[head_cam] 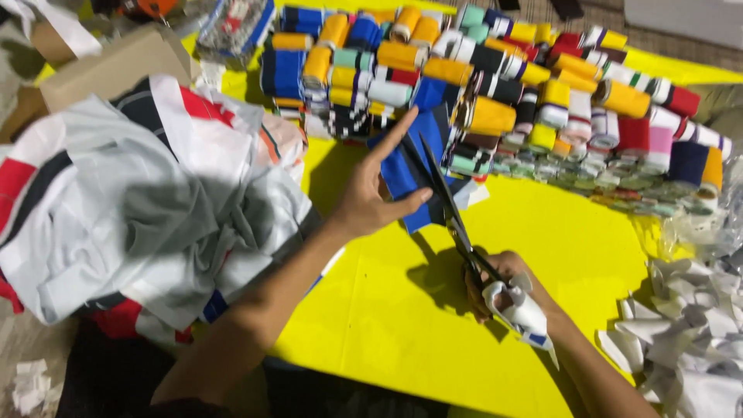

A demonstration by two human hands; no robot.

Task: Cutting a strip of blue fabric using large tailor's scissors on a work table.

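Work surface is a bright yellow sheet [433, 310], lit hard from above, sharp shadows. Far side: stacked rolls of striped fabric [495, 85] in many colours, spanning left to right. Left: heap of white, red and black cloth [131, 209], cardboard box [108, 66] behind it. Near right: pile of white scraps [689, 340]. Grey floor [23, 340] near left.

Blue cloth piece [410, 174], yellow table [433, 310]
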